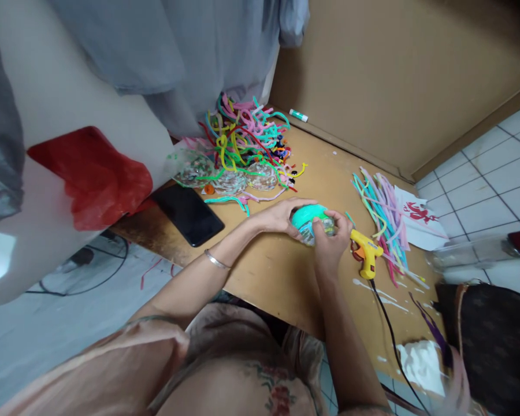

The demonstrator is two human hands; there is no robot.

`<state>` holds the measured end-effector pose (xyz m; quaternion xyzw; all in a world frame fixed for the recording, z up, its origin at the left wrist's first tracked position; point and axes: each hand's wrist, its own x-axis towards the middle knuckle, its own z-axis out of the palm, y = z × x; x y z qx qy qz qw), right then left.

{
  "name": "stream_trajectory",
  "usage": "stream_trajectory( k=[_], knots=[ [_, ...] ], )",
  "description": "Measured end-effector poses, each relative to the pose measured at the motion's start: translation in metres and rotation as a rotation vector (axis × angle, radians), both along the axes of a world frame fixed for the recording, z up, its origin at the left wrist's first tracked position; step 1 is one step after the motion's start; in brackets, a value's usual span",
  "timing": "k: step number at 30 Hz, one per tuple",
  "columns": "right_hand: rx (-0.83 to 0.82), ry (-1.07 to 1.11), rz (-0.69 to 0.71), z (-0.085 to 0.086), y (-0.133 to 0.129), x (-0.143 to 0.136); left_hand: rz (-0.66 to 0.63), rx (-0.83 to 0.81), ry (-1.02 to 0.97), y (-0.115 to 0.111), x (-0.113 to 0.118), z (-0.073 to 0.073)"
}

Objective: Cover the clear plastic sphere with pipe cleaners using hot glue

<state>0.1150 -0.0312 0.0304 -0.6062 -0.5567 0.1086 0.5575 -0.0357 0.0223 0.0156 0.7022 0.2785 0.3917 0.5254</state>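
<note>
A rounded object (308,216), turquoise on top and clear with a patterned look below, is held over the table's middle. My left hand (282,216) is wrapped around its left side. On its right side, the thumb and fingers of my right hand (333,236) press against the surface. Just right of my right hand lies a yellow glue gun (367,252) with a black cord. Several clear, rounded pieces (230,180) rest at the back left beside a heap of colourful fuzzy stems (242,130).
A black phone (188,215) lies left on the wooden table (268,274). More fuzzy stems (383,214) and a printed paper (418,219) are at right. A dark bag (494,341), white tissue (422,364) and red plastic bag (97,179) flank the table. A glue stick (298,115) lies behind.
</note>
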Motion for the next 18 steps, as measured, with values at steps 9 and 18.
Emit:
stream_trajectory(
  k=[9,18],
  knots=[
    [0.001,0.034,-0.002,0.001,-0.004,-0.002,-0.168,-0.338,-0.240,-0.003,-0.006,0.008],
    [0.011,-0.058,-0.018,0.001,-0.008,-0.006,-0.069,-0.550,-0.406,-0.005,0.005,0.008]
  ],
)
